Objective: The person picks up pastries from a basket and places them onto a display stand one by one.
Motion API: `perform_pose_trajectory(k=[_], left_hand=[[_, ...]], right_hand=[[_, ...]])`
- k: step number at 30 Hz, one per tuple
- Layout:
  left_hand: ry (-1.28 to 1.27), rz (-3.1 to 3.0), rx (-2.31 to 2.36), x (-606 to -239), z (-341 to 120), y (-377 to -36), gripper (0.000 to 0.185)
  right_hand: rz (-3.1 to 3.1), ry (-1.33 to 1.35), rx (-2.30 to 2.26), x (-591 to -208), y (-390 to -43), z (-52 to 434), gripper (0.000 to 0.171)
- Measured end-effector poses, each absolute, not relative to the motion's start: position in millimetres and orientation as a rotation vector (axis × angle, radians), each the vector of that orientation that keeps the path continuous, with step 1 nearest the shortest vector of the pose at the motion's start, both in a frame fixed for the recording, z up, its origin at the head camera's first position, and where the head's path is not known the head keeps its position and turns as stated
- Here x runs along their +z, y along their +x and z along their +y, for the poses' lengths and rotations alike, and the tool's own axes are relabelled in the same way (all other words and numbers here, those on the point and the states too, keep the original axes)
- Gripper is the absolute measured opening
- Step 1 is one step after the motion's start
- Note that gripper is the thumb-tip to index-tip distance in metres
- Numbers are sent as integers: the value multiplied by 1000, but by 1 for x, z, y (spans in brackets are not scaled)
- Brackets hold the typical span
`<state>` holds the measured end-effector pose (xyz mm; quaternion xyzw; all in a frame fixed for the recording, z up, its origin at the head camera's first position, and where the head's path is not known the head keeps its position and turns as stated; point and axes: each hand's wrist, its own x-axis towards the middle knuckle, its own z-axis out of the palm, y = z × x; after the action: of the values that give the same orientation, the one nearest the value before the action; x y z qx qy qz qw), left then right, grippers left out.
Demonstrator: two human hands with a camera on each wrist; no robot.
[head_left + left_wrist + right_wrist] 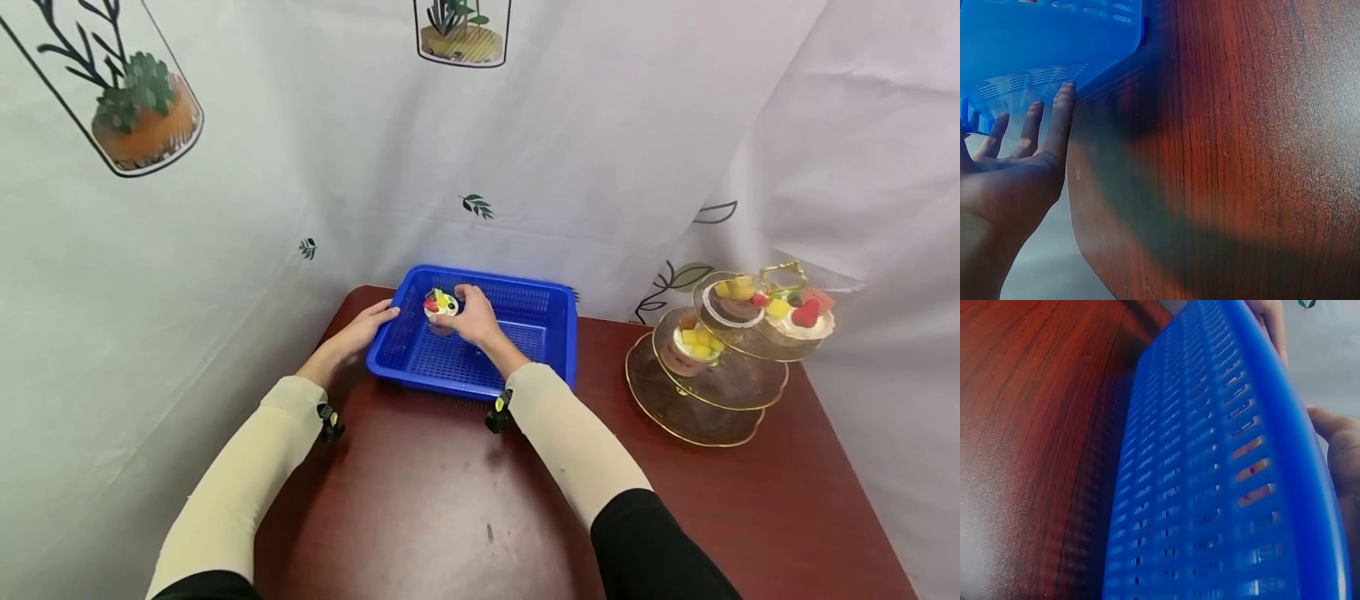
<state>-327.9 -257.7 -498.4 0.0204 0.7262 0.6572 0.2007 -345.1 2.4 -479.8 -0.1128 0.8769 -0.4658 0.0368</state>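
Observation:
A blue slotted plastic basket (pixel 551 312) sits at the far side of the dark red table (pixel 450 500). Inside its left part my right hand (pixel 471 317) grips a small dessert cup (pixel 440 307) topped with cream and fruit. My left hand (pixel 367 327) rests with straight fingers (pixel 1060 119) against the basket's outer left wall (pixel 1054 37). In the right wrist view the basket's near wall (pixel 1210 487) fills the frame, and only a part of the right hand (pixel 1341 456) shows above the rim; the cup is hidden there.
A three-tier glass stand with gold rims (pixel 712 392) stands at the right of the table, holding several fruit-topped desserts (pixel 697 346). A white curtain with plant prints (pixel 300 167) hangs close behind and to the left. The table's left edge (pixel 1075 206) lies beside my left hand.

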Motion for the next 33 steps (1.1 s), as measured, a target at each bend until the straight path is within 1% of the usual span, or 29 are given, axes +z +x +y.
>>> perform_pose_trajectory(k=[11,19,23,30,33], left_hand=[[50,2028,1837,-504,-259,-328,59],[42,2039,1835,-504,-257,-329,58],[42,2037,1827,-502,-254,-329,60],[14,2048,1821,-500,-256,-327,62],[12,2045,1825,-501,-260,-328,63]], right_hand=[[2720,-358,-1269,-488,-357,-7,84],[2724,-445,-1118,-491,-367,-10,88],[2764,-466,-1031,-493,-371,-11,84],[2810,-435,-958,-496,-376,-16,70],[2812,-455,-931,-496,-377,-18,68]])
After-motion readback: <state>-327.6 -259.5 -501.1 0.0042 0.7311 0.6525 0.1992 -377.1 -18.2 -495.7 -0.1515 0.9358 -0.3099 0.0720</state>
